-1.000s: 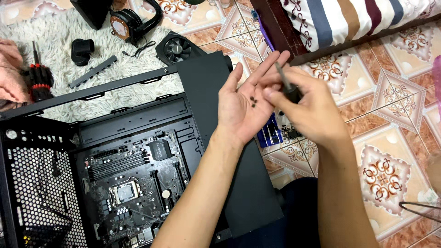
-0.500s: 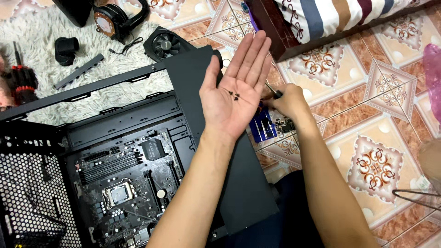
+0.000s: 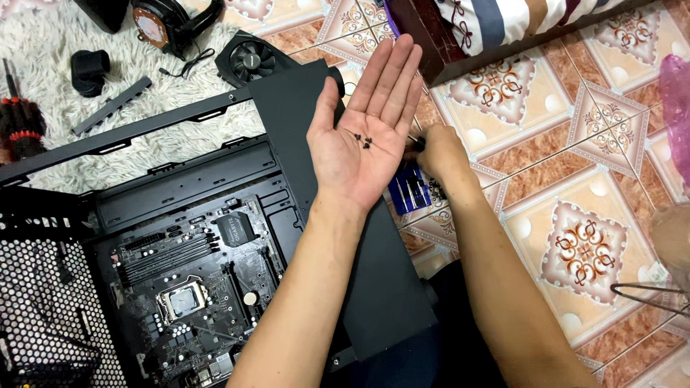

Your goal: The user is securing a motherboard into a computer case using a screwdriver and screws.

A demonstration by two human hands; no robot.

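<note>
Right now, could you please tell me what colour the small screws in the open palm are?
The screws on the left hand are black, shown in the head view.

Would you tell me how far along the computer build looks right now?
Done: the motherboard lies in the open case. In hand: small black screws on the open left hand; the right hand reaches the blue screwdriver set. Left: the graphics card remains outside, side panel off.
</note>
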